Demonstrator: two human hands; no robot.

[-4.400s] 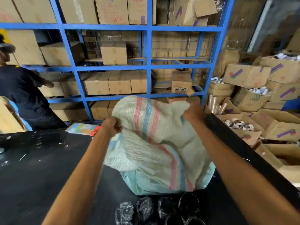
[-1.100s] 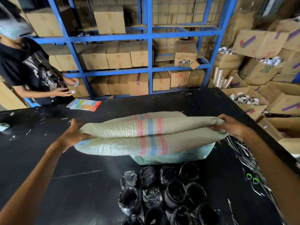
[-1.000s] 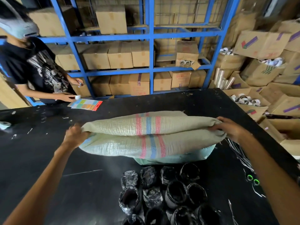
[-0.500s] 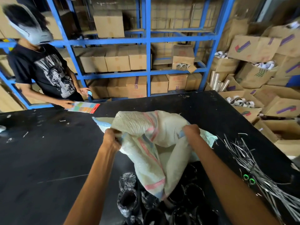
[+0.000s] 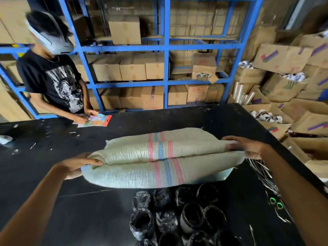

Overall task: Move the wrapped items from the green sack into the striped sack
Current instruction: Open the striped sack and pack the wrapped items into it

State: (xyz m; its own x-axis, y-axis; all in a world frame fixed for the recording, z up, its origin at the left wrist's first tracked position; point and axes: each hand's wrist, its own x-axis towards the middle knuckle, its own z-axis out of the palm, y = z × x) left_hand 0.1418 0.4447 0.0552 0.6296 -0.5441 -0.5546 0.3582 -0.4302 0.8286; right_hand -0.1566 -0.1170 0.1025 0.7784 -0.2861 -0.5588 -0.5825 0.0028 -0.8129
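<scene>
The striped sack (image 5: 134, 167), pale woven cloth with red and blue stripes, is stretched wide across the black table (image 5: 53, 201). My left hand (image 5: 76, 165) grips its left end and my right hand (image 5: 248, 146) grips its right end. A sliver of the green sack (image 5: 214, 176) shows beneath its right underside; most of it is hidden. Several wrapped items (image 5: 177, 217), rolls in black plastic, lie bunched on the table just in front of the sacks.
A person in a black T-shirt (image 5: 53, 80) stands at the far left edge, handling a colourful card (image 5: 95, 120). Metal strips and green-handled scissors (image 5: 275, 205) lie at the right. Blue racks (image 5: 166, 82) and open cartons (image 5: 284, 89) fill the background.
Half a second ago my hands were close together with the striped sack bunched up and hanging. They have moved apart and the sack is pulled out flat and wide.
</scene>
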